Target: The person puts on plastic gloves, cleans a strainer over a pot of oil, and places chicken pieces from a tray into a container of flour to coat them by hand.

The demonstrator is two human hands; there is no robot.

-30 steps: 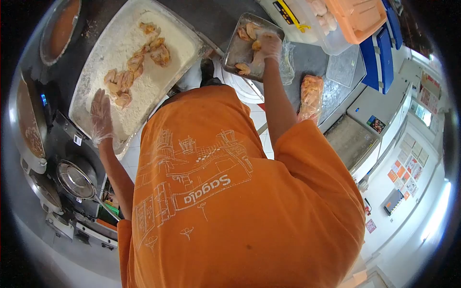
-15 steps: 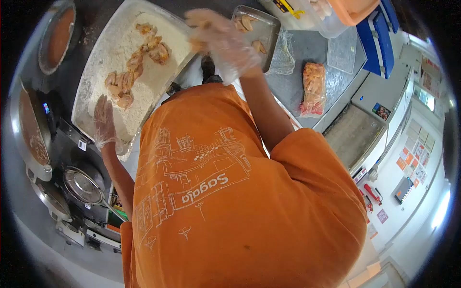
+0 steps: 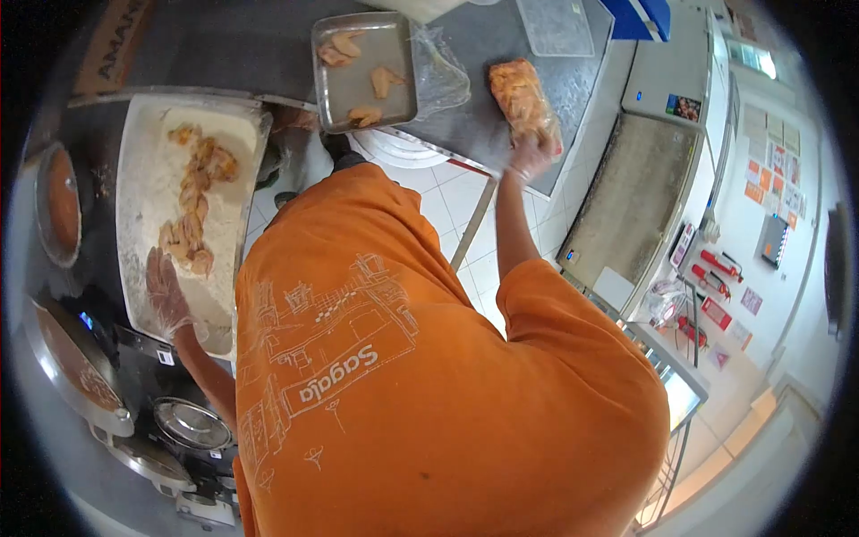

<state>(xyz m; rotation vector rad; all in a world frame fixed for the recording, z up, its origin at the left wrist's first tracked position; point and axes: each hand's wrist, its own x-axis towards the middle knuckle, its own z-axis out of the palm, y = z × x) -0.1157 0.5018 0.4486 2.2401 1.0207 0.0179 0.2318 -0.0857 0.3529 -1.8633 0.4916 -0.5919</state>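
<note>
My left hand, in a clear plastic glove, lies with its fingers stretched out on the white flour at the near left of a white tub. Right beside its fingertips, raw chicken pieces form a loose line on the flour. Farther right, my gloved right hand has its fingers closed on the near end of a clear plastic bag of orange-tinted chicken. The fingertips are partly hidden there. A metal tray holds several chicken wings.
A crumpled clear plastic bag lies by the metal tray. The grey table carries a clear plastic lid at the back. Round pans and a metal strainer stand at left. A chest freezer is at right.
My right hand has moved right, from between the tub and the metal tray to the bag of chicken. My left hand stays at the flour. The view has turned to the right.
</note>
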